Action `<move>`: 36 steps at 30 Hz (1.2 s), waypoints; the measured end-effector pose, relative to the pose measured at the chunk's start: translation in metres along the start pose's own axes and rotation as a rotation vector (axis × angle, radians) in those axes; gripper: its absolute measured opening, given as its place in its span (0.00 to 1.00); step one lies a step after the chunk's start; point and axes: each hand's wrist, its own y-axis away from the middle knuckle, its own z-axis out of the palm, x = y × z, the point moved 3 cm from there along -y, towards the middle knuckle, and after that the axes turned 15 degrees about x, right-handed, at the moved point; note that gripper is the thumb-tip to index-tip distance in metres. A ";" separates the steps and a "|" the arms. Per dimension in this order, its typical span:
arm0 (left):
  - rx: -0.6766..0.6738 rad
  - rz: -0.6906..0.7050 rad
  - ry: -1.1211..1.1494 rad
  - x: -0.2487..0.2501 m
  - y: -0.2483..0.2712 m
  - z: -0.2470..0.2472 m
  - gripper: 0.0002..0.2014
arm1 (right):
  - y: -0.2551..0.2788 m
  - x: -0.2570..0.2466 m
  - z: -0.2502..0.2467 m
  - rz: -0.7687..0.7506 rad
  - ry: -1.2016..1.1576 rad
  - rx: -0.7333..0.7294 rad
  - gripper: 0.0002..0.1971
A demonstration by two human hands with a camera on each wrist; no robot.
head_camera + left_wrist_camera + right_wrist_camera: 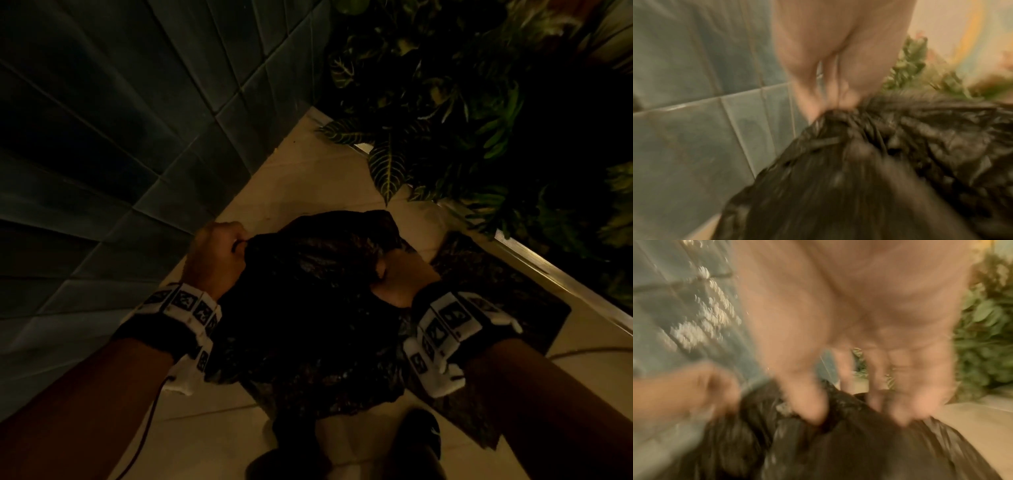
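Both hands grip the rim of a black rubbish bag, which sits low in the middle of the head view, over the pale floor. The left hand, at centre left, is curled into a fist round a bunched corner of plastic. The right hand, at centre right, pinches a fold between thumb and fingers.

The work looks like gathering the mouth to close or lift it. To do it well, take more plastic into each fist, pull evenly on both sides so the thin film does not tear, and bring the two bunches together above the middle.

Dim light hides what the bag holds, and whether it rests on the floor or hangs. Both wrist views are blurred. A mat at the right is partly covered, and a dark shape at the bottom edge may be a shoe
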 end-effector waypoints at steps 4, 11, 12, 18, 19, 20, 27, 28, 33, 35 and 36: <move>-0.092 -0.151 0.013 -0.014 0.002 -0.002 0.07 | -0.007 -0.044 -0.012 -0.125 -0.406 0.005 0.40; -0.449 -0.446 0.157 -0.027 0.048 0.016 0.35 | -0.028 -0.043 0.023 -0.025 -0.321 0.041 0.24; -0.406 -0.396 0.130 -0.027 0.053 0.019 0.32 | -0.028 -0.037 0.027 0.014 -0.374 0.066 0.25; -0.147 -0.418 0.410 -0.039 0.075 0.013 0.22 | 0.005 -0.004 0.023 0.091 -0.576 0.138 0.35; -0.101 -0.442 0.433 -0.041 0.082 0.007 0.22 | 0.014 0.003 0.021 0.105 -0.603 0.164 0.34; -0.047 -0.459 0.434 -0.043 0.090 0.001 0.21 | 0.023 0.012 0.018 0.129 -0.642 0.200 0.32; 0.189 -0.733 0.186 -0.045 0.195 -0.034 0.04 | 0.096 0.093 0.070 0.576 -0.639 0.276 0.27; 0.050 -0.880 0.251 -0.041 0.216 -0.025 0.07 | 0.106 0.097 0.093 0.629 -0.778 0.092 0.30; -0.562 -1.172 0.559 -0.031 0.263 0.049 0.29 | 0.130 0.068 0.175 0.553 -0.866 -0.362 0.61; -0.553 -1.143 0.675 -0.038 0.254 0.077 0.25 | 0.110 0.069 0.194 0.514 -0.992 -0.253 0.60; -0.526 -1.144 0.744 -0.043 0.248 0.087 0.18 | 0.100 0.070 0.201 0.544 -1.130 -0.179 0.53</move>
